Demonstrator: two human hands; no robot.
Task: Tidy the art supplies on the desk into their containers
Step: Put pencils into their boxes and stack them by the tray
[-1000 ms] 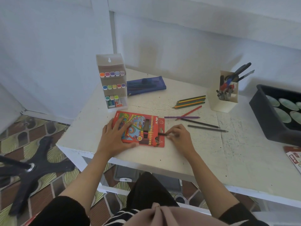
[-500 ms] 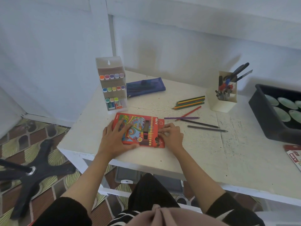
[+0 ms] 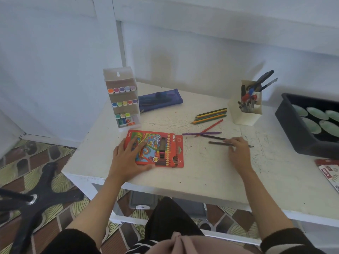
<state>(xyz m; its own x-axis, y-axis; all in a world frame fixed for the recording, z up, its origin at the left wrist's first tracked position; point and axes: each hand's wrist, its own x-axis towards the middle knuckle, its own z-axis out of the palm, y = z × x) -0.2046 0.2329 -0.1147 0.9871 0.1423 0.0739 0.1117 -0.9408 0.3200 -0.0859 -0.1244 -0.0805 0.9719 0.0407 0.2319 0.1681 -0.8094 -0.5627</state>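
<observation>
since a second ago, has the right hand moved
Yes. The right hand left the red pencil box and went right, toward the black tray, onto a dark pencil.

The right hand (image 3: 238, 153) covers the middle of a dark pencil (image 3: 216, 143); the black tray (image 3: 289, 129) and a printed packet (image 3: 328, 171) run off the right edge.

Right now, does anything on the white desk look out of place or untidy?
Yes. Coloured pencils lie loose outside the red cardboard pencil box: several side by side near the cream pen holder, a red pencil crossing a purple pencil, and two dark pencils nearby.
</observation>
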